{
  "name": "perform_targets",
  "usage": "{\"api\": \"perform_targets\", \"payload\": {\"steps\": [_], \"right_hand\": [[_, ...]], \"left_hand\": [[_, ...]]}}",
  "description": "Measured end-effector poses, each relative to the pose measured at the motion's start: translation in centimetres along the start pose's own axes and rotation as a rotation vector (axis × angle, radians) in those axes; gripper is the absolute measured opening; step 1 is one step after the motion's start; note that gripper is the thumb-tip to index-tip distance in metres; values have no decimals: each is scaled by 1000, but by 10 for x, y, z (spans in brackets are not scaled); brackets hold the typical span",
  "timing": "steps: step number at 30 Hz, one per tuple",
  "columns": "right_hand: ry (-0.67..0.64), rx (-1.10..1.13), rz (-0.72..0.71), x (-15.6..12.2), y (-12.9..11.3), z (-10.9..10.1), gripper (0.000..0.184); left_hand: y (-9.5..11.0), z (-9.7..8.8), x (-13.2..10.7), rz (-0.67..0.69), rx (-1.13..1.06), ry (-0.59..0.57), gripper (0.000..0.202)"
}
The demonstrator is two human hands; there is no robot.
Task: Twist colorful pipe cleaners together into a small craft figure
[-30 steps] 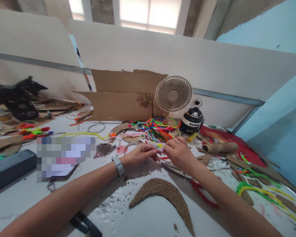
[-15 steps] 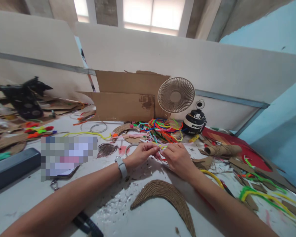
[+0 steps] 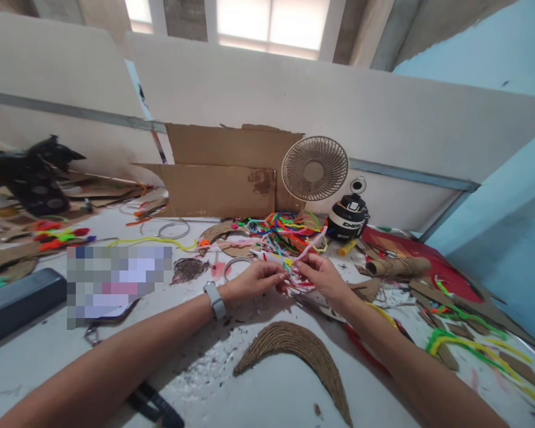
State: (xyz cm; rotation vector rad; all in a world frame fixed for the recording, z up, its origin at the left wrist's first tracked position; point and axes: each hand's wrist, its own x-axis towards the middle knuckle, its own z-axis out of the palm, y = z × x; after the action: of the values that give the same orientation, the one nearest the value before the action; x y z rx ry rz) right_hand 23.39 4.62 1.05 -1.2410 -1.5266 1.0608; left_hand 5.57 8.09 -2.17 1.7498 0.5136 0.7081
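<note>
Above the middle of the table my two hands work close together. My right hand (image 3: 320,277) is closed on a pale pink pipe cleaner (image 3: 312,242), whose free end slants up to the right. My left hand (image 3: 259,280), with a grey watch (image 3: 214,300) on its wrist, pinches at the fingertips; what lies between them is too small to make out. Just behind the hands lies a heap of coloured pipe cleaners (image 3: 289,229). Nearer me is a crescent (image 3: 294,336) covered in brown cord.
A fan (image 3: 315,169) and a black-and-white bottle (image 3: 348,219) stand behind the heap. To the right are a cardboard roll (image 3: 397,266), scraps and green and yellow pipe cleaners (image 3: 477,351). A dark box (image 3: 22,306) and a blurred-out flat item (image 3: 118,282) lie left.
My right hand has turned and opened its grip slightly away from my left hand. The pink pipe cleaner's free end now points upward instead of lying sideways. The view has shifted a little.
</note>
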Motion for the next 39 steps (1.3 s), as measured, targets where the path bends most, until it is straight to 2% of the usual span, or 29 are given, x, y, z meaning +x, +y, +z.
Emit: {"api": "perform_targets", "payload": {"steps": [5, 8, 14, 23, 33, 39], "right_hand": [[-24, -246, -148, -9, -9, 4, 15], [-3, -317, -193, -10, -10, 3, 16], [40, -104, -115, -4, -3, 0, 19], [34, 79, -24, -5, -2, 4, 21], [34, 122, -33, -6, -1, 6, 18], [45, 147, -10, -7, -2, 7, 19]], "left_hand": [[2, -1, -2, -8, 71, -68, 35], [2, -2, -1, -28, 16, -53, 35], [1, 0, 1, -96, -205, -27, 33], [2, 3, 2, -100, -224, 74, 34], [5, 2, 2, -75, -118, 59, 36], [7, 5, 1, -91, -178, 67, 37]]}}
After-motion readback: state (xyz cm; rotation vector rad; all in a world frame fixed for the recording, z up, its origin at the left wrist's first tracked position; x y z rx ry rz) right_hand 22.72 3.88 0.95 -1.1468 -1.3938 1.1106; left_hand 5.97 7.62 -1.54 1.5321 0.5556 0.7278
